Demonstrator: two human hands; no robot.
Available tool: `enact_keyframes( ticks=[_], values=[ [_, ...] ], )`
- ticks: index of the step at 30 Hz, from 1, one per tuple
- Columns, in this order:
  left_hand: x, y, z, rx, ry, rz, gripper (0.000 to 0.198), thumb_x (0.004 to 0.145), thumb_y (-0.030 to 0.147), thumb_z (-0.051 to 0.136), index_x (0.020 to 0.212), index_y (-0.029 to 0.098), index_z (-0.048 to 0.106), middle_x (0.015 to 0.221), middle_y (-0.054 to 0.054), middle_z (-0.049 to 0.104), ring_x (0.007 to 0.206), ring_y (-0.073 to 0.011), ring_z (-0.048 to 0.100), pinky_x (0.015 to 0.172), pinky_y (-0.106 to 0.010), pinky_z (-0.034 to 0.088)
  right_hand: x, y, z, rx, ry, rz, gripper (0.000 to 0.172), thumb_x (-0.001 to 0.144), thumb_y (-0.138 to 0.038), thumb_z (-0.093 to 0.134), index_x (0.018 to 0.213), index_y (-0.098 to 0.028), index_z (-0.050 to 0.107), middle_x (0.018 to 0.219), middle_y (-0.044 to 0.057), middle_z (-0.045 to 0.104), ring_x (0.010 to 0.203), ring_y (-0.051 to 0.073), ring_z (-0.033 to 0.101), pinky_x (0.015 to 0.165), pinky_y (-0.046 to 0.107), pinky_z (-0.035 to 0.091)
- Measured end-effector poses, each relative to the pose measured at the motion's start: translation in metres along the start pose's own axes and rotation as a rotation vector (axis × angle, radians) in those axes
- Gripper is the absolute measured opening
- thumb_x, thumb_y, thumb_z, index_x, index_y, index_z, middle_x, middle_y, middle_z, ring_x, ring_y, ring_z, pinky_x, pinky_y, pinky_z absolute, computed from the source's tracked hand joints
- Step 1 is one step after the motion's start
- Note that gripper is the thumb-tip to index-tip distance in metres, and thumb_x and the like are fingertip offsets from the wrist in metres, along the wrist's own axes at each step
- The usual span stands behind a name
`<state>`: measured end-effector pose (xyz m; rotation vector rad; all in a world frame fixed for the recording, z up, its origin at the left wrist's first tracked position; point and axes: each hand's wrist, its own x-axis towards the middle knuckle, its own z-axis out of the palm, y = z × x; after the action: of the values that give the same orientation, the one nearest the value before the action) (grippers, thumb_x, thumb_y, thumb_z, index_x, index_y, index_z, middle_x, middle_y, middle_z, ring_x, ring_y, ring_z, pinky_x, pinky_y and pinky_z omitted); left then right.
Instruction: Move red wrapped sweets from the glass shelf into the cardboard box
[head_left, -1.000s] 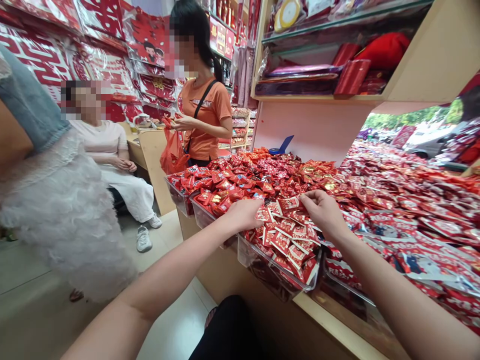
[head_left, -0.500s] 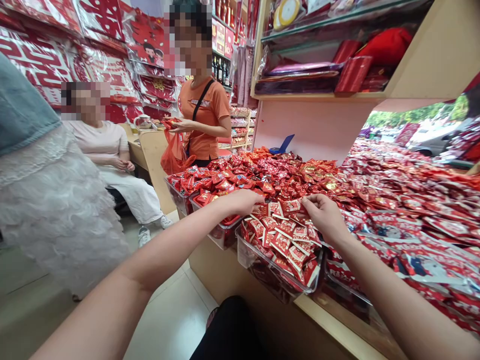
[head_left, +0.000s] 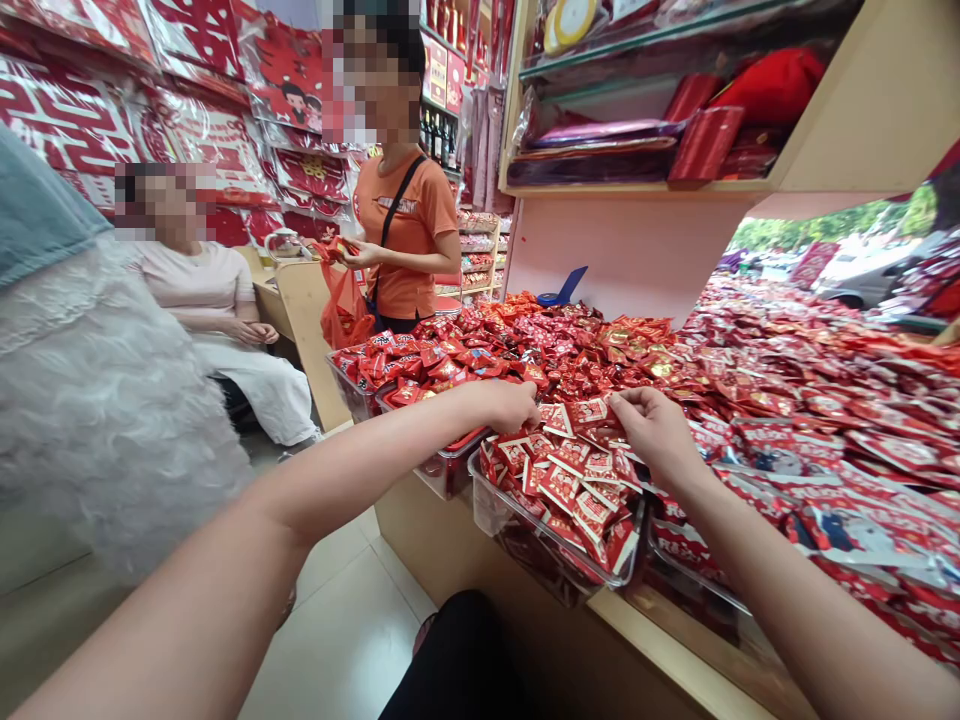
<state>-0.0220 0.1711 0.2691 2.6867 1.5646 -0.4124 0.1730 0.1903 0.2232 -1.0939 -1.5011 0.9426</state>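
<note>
A clear plastic bin (head_left: 517,515) is heaped with small red-and-cream wrapped candies (head_left: 564,487). At its back right rim, my right hand (head_left: 656,432) pinches the edge of one red candy packet (head_left: 589,412) between thumb and forefinger; the packet lies over the pile. My left hand (head_left: 511,405) is at the bin's back left, knuckles up and fingers curled downward. Whatever its fingertips grip is hidden behind the hand. Another bin of red packets (head_left: 450,462) lies under my left forearm.
Heaps of red packets (head_left: 825,420) spread along the counter to the right. Shelves (head_left: 637,187) overhang it behind. A person in an orange top (head_left: 409,220) holds a red plastic bag (head_left: 345,300). Another person sits at left, and a white ruffled skirt (head_left: 127,400) is close by.
My left hand has shifted slightly right, its fingers now curled further down. My right hand keeps its pinch on the packet. The skirted person has moved a little left.
</note>
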Motion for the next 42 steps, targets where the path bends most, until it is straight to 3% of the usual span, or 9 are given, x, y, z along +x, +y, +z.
enact_keyframes(
  ticks=[4, 8, 11, 16, 20, 23, 30, 35, 42],
  values=[
    [-0.004, -0.002, 0.010, -0.054, 0.113, 0.014, 0.045, 0.072, 0.010, 0.047, 0.114, 0.023, 0.049, 0.106, -0.007, 0.048, 0.075, -0.0167, 0.054, 0.062, -0.026, 0.040, 0.000, 0.000, -0.002, 0.020, 0.025, -0.001, 0.016, 0.072, -0.030, 0.057, 0.078, -0.020, 0.047, 0.055, -0.005, 0.051, 0.046, 0.012, 0.056, 0.054, 0.032, 0.055],
    [-0.010, -0.009, 0.021, -0.127, 0.297, 0.048, 0.028, 0.079, 0.030, 0.050, 0.102, 0.015, 0.053, 0.097, -0.008, 0.054, 0.086, -0.0197, 0.053, 0.071, -0.027, 0.040, -0.001, -0.002, -0.002, 0.053, 0.008, -0.051, 0.018, 0.071, -0.024, 0.053, 0.088, -0.020, 0.048, 0.051, -0.008, 0.040, 0.044, 0.009, 0.048, 0.052, 0.030, 0.055],
    [-0.013, -0.010, 0.028, -0.167, 0.319, 0.091, 0.038, 0.074, 0.040, 0.057, 0.100, 0.013, 0.053, 0.097, -0.009, 0.057, 0.089, -0.0217, 0.053, 0.074, -0.028, 0.040, -0.001, -0.007, -0.001, 0.022, -0.016, -0.014, 0.010, 0.070, -0.018, 0.049, 0.078, -0.017, 0.055, 0.064, -0.003, 0.046, 0.051, 0.008, 0.050, 0.053, 0.028, 0.056],
    [-0.016, -0.015, 0.039, -0.317, 0.339, 0.130, 0.062, 0.070, 0.030, 0.062, 0.124, 0.014, 0.037, 0.119, -0.011, 0.051, 0.106, -0.0224, 0.047, 0.086, -0.030, 0.037, 0.002, -0.007, 0.000, 0.043, -0.114, 0.144, 0.025, 0.063, -0.007, 0.045, 0.084, -0.015, 0.057, 0.084, 0.006, 0.057, 0.063, 0.013, 0.058, 0.060, 0.029, 0.054],
    [-0.019, -0.021, 0.046, -0.366, 0.361, 0.162, 0.064, 0.070, 0.025, 0.060, 0.127, 0.015, 0.034, 0.124, -0.011, 0.048, 0.108, -0.0218, 0.046, 0.090, -0.031, 0.036, 0.002, -0.001, -0.001, -0.167, -0.190, 0.042, 0.046, 0.058, -0.003, 0.047, 0.101, -0.014, 0.057, 0.079, 0.005, 0.063, 0.070, 0.016, 0.059, 0.067, 0.029, 0.050],
    [-0.021, -0.021, 0.051, -0.368, 0.426, 0.192, 0.057, 0.071, 0.022, 0.058, 0.124, 0.012, 0.039, 0.125, -0.013, 0.047, 0.112, -0.0214, 0.045, 0.094, -0.032, 0.034, -0.001, -0.002, -0.002, -0.398, -0.166, -0.052, 0.045, 0.062, -0.011, 0.053, 0.107, -0.011, 0.056, 0.077, 0.007, 0.065, 0.069, 0.017, 0.058, 0.065, 0.031, 0.047],
    [-0.028, -0.010, 0.072, -0.436, 0.720, 0.103, 0.034, 0.082, 0.017, 0.042, 0.116, 0.013, 0.046, 0.115, -0.011, 0.056, 0.106, -0.0170, 0.051, 0.092, -0.033, 0.038, 0.003, -0.015, -0.002, -0.549, -0.157, -0.293, 0.028, 0.075, -0.042, 0.049, 0.082, -0.019, 0.064, 0.061, 0.000, 0.058, 0.054, 0.013, 0.049, 0.052, 0.025, 0.036],
    [-0.029, -0.001, 0.091, -0.482, 0.922, 0.106, 0.034, 0.087, 0.021, 0.034, 0.119, 0.015, 0.044, 0.121, -0.011, 0.052, 0.114, -0.0163, 0.045, 0.097, -0.035, 0.036, 0.009, -0.026, 0.006, -0.617, -0.220, -0.267, 0.029, 0.075, -0.044, 0.047, 0.063, -0.019, 0.057, 0.052, -0.002, 0.051, 0.047, 0.012, 0.043, 0.048, 0.024, 0.032],
    [-0.022, 0.013, 0.102, -0.453, 0.945, 0.143, 0.046, 0.087, 0.024, 0.033, 0.131, 0.013, 0.029, 0.138, -0.013, 0.032, 0.129, -0.0171, 0.025, 0.105, -0.038, 0.026, 0.015, -0.027, 0.032, -0.692, -0.499, -0.238, 0.021, 0.075, -0.033, 0.051, 0.069, -0.017, 0.063, 0.064, 0.001, 0.063, 0.059, 0.014, 0.054, 0.055, 0.025, 0.039]
  ],
)
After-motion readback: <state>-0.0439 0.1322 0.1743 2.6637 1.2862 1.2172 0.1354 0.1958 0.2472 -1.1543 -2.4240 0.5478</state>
